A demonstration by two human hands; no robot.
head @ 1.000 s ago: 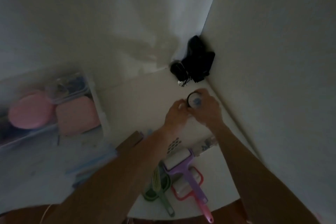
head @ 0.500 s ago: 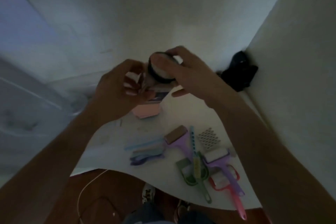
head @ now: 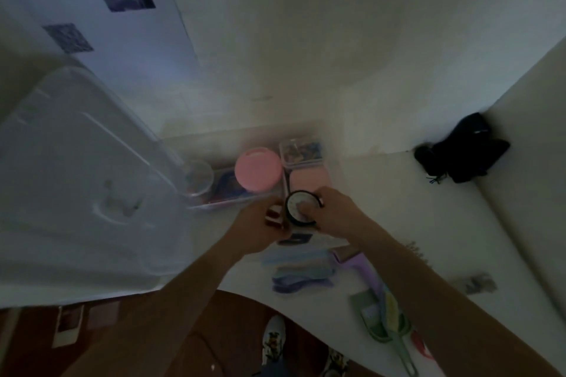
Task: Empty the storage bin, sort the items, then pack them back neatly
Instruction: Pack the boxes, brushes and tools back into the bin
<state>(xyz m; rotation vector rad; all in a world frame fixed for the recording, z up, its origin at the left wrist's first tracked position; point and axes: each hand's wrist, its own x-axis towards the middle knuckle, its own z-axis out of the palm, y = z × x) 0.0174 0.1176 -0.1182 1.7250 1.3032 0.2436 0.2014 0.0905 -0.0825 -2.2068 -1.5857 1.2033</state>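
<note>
Both hands at mid worktop (head: 382, 180): right hand (head: 335, 217) grips black round jar (head: 299, 208), left hand (head: 260, 228) pinches beside it. Storage bin (head: 232, 190) just behind, against back edge.

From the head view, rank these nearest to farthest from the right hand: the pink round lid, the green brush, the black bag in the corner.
From the right hand, which grips the small black round jar:
1. Pink round lid, just up and left, in the clear bin.
2. Green brush, down toward the table's near edge.
3. Black bag, far right, in the wall corner.
</note>
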